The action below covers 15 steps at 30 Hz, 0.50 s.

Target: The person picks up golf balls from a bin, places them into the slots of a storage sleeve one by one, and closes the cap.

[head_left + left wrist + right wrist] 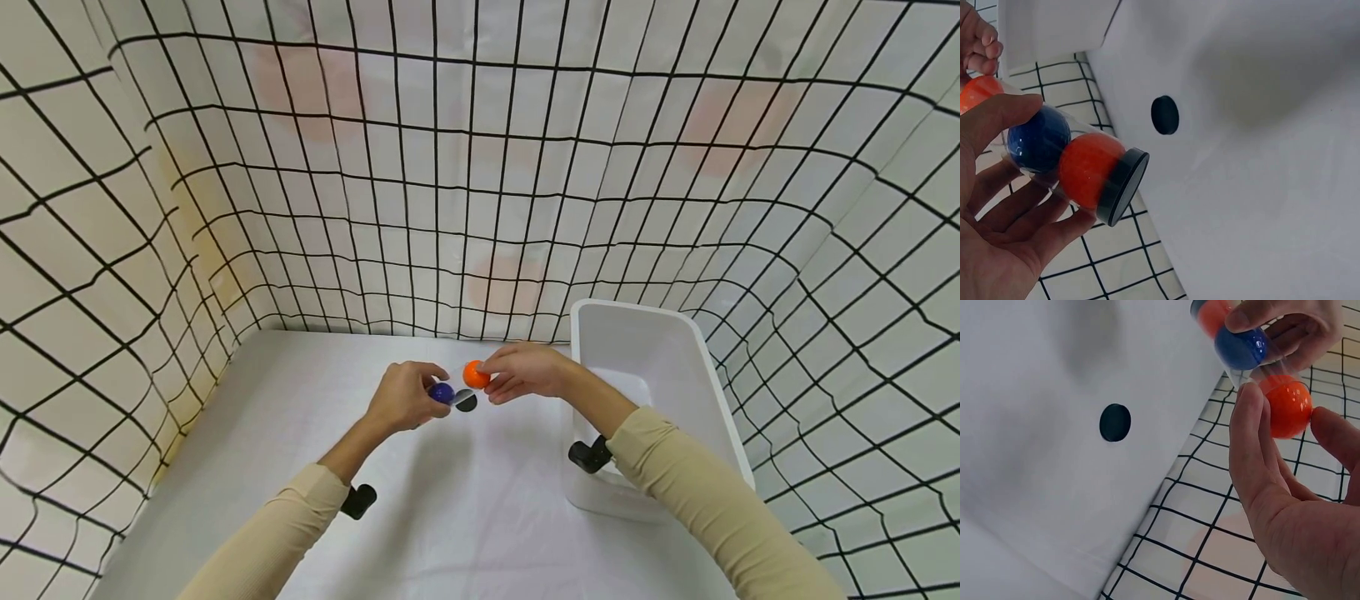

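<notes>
My left hand grips a clear plastic tube with its thumb and fingers, and the tube is tilted above the table. Inside it a blue ball sits beside a red-orange ball; a black cap covers the end by that ball. At the tube's other end, my right hand pinches a bright orange ball between thumb and fingers. This ball is at the mouth, seemingly partly inside. A loose black cap lies flat on the table below the hands.
A white plastic bin stands on the right of the white-covered table, under my right forearm. Black netting surrounds the table at the back and both sides. Small black devices are worn on the wrists.
</notes>
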Each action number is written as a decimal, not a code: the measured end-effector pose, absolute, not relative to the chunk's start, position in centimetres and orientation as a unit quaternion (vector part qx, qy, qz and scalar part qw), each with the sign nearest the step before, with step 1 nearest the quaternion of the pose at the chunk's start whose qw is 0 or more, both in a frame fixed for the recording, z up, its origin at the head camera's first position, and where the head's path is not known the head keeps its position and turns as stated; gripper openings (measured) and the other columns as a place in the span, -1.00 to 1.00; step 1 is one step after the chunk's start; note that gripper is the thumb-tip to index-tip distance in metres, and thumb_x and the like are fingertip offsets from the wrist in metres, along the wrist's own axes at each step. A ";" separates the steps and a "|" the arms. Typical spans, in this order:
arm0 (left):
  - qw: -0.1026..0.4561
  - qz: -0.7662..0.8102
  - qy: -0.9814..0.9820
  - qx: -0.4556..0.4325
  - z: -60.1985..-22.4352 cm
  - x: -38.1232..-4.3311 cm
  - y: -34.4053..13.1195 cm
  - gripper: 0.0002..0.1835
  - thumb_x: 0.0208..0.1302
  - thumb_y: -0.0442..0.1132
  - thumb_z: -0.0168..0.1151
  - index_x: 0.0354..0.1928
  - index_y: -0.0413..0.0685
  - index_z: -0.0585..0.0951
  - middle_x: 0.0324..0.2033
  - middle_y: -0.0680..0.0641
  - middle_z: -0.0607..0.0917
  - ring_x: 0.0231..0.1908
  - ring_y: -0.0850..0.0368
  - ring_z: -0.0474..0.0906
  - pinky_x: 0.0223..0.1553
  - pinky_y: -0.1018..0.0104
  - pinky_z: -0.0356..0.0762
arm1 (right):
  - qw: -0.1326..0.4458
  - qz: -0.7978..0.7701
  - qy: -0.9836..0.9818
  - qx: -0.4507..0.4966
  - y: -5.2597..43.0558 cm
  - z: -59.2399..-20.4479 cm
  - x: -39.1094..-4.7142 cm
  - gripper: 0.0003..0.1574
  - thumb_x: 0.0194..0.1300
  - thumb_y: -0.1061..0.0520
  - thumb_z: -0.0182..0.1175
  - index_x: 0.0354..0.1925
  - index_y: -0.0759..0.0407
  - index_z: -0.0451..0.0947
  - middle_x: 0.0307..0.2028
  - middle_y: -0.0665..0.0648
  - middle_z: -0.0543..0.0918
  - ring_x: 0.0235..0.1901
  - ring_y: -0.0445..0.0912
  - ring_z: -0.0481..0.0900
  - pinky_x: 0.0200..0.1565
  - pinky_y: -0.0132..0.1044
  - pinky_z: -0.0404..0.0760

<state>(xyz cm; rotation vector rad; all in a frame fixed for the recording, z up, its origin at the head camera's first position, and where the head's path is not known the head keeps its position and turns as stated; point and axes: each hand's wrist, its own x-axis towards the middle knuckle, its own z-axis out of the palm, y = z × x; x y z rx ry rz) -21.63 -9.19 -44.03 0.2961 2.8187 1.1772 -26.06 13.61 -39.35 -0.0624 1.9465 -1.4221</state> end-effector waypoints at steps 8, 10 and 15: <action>0.018 0.365 0.925 0.102 -44.4 -21.5 -9.5 -0.55 -0.09 -0.23 0.64 -0.08 -0.09 0.76 -0.35 -0.08 0.77 -0.38 0.09 0.65 -0.29 0.25 0.71 | 0.357 -0.553 0.753 -0.016 13.3 -39.4 -26.2 -0.50 0.47 0.03 0.19 0.16 0.40 0.51 -0.14 0.34 0.71 -0.20 0.10 0.77 -0.06 -0.16 0.75; 0.017 0.367 0.924 0.102 -44.5 -21.5 -9.6 -0.56 -0.09 -0.23 0.63 -0.08 -0.10 0.76 -0.35 -0.09 0.77 -0.39 0.09 0.65 -0.26 0.23 0.72 | 0.355 -0.554 0.753 -0.013 13.3 -39.6 -26.3 -0.52 0.48 0.04 0.19 0.15 0.38 0.53 -0.11 0.36 0.71 -0.20 0.10 0.77 -0.06 -0.16 0.75; 0.015 0.367 0.925 0.099 -44.8 -21.3 -10.1 -0.57 -0.08 -0.24 0.62 -0.08 -0.10 0.76 -0.34 -0.10 0.78 -0.38 0.09 0.65 -0.23 0.19 0.72 | 0.339 -0.538 0.772 -0.010 13.3 -39.9 -26.6 -0.50 0.48 0.05 0.18 0.19 0.39 0.49 -0.12 0.35 0.69 -0.28 0.00 0.74 -0.03 -0.16 0.74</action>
